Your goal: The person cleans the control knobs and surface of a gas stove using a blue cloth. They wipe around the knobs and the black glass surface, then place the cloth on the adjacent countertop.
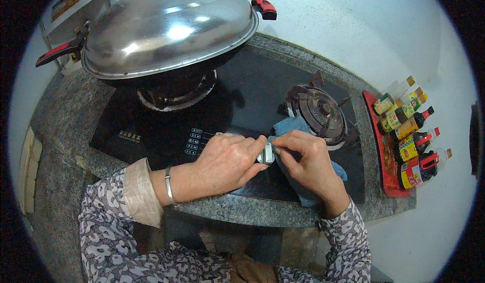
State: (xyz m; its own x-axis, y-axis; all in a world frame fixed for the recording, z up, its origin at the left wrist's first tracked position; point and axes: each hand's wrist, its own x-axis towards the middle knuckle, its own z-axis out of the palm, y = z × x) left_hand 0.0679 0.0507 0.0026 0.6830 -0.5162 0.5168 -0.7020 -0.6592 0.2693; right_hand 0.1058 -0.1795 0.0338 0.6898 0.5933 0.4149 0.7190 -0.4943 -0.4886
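Observation:
A black glass gas cooktop (242,105) lies before me. My left hand (231,161) reaches in from the left, its thumb and fingers around a silver stove knob (267,153) near the front edge. Just right of the knob, my right hand (303,154) pinches part of a blue cloth (291,125) between thumb and fingertips, against the knob's side. The cloth spreads over the glass beneath my right hand and up to the right burner (322,110). My hand hides its middle. Whether the knob is still attached to the cooktop cannot be told.
A large lidded wok (174,29) with red-and-black handles covers the left burner (178,93). On the right, a red tray (394,192) holds several sauce bottles (409,127). Grey speckled stone countertop (242,207) borders the cooktop, and a white wall (363,25) rises behind.

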